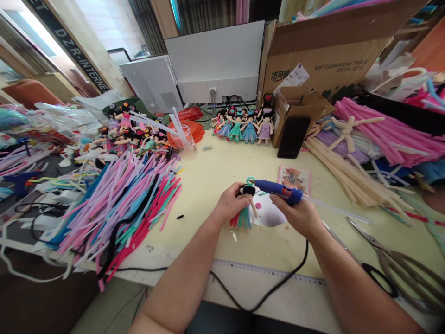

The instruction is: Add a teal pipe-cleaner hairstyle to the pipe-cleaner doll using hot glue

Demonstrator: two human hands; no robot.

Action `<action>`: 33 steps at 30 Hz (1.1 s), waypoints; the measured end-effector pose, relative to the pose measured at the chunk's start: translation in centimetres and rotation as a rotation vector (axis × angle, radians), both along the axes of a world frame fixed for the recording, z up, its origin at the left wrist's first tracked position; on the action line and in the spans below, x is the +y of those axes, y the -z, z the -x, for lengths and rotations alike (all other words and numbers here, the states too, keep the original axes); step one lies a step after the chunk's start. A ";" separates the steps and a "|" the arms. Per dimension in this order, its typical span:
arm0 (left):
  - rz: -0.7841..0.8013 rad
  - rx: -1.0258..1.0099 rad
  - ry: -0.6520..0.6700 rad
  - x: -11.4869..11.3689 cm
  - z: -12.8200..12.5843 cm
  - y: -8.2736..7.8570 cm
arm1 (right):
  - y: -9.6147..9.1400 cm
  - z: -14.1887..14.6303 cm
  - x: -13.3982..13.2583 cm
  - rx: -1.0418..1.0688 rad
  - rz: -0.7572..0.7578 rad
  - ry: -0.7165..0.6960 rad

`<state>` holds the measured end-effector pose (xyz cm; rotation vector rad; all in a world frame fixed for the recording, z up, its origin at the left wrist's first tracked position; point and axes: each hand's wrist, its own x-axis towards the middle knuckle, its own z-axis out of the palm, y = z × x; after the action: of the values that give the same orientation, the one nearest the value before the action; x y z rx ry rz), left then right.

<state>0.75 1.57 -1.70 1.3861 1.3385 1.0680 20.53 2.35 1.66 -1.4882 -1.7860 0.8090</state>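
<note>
My left hand [232,202] is closed around a small pipe-cleaner doll [245,218] with black hair and a skirt of red and teal strands. A teal loop sits at the top of its head. In my right hand [301,217] is a blue hot glue gun [280,189], gripped by the handle, with a clear glue stick [342,211] poking out of its back. The gun's nozzle is at the doll's head; whether it touches cannot be told. Under the doll lies a shiny round sheet [273,214]. A picture card [295,178] lies just beyond the gun.
Pipe cleaners [139,199] are heaped on the left. Finished dolls [239,125] stand at the back beside a black phone [294,137]. Scissors [389,255] lie at right, near beige pipe cleaners [333,162]. The gun's black cord [264,297] loops over the front edge. A cup [186,144] holds glue sticks.
</note>
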 end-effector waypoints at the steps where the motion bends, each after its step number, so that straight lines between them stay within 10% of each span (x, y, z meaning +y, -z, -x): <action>1: 0.001 0.003 0.000 0.0 0.0 0.0 | -0.1 0.0 0.0 0.005 -0.014 -0.005; 33: 0.016 -0.034 -0.010 -0.1 0.3 -0.4 | -0.2 -0.2 0.0 -0.022 -0.084 0.063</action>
<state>0.44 1.47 -1.30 1.3455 1.3280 1.0808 20.78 2.37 1.85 -1.4953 -1.7585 0.6806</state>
